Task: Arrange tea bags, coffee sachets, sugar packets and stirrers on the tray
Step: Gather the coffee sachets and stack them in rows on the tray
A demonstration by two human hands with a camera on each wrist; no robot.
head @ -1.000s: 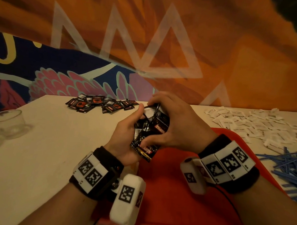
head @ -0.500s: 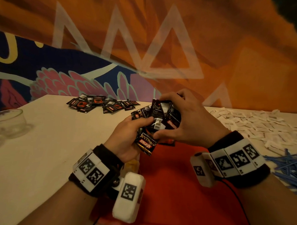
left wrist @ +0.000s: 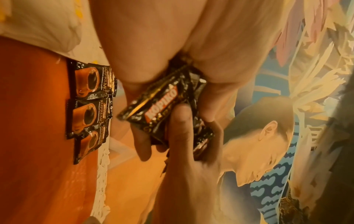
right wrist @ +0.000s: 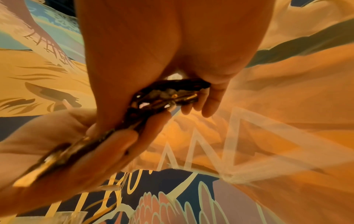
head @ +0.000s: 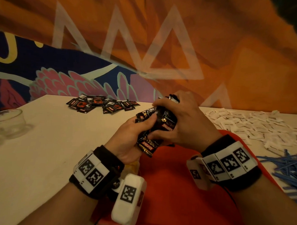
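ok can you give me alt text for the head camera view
Both hands, left hand and right hand, grip a bunch of black coffee sachets above a red tray. On the white table lie more sachets, white sugar packets and blue stirrers.

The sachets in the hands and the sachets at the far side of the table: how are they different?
The held sachets are bunched in a stack, gripped by the left hand and the right hand above the red tray; the far sachets lie loose and scattered flat on the table. The held ones stand roughly on edge; the far ones lie face up or down. Both groups are small black packets with red print.
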